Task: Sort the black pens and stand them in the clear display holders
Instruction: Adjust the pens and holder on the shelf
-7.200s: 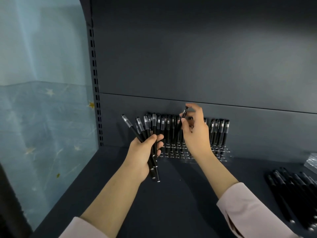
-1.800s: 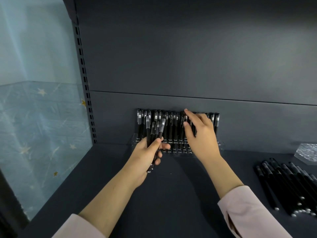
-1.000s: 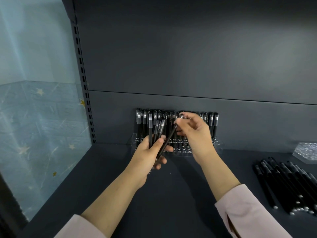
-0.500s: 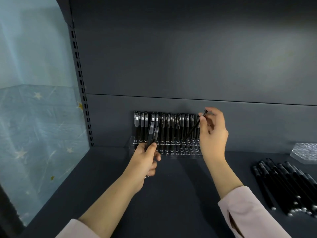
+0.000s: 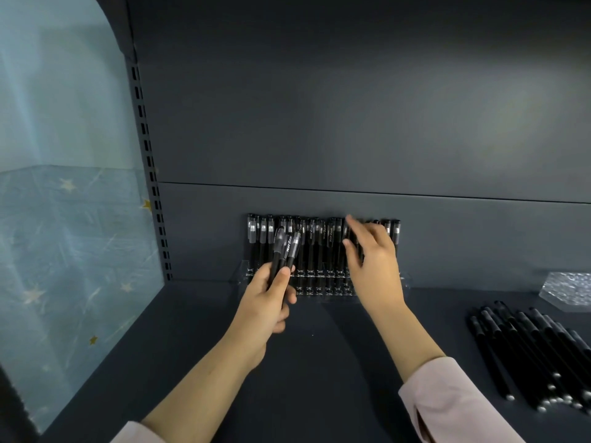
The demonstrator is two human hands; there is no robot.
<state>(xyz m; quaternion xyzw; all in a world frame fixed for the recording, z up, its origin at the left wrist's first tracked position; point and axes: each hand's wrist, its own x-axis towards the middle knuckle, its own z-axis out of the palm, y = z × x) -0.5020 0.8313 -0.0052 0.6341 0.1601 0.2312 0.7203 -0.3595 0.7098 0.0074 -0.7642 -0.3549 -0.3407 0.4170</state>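
Several black pens [image 5: 287,251] in left hand [image 5: 265,303], right hand [image 5: 374,265] against standing pens [image 5: 319,247].

Dim overall, low contrast. Soft bright patch on the back panel [image 5: 511,116], upper right; the blue wall [image 5: 64,155] at left is the brightest area. Right hand [image 5: 372,260] motion-blurred, fingertips [image 5: 350,220] smeared. Left hand [image 5: 265,302] sharp, and white print shows on the held pens [image 5: 286,251]. Racked pens [image 5: 319,244] merge into the dark background. Loose pens [image 5: 527,353], lower right, glint at the tips. Barrel distortion: slotted upright [image 5: 150,174] bows at left.
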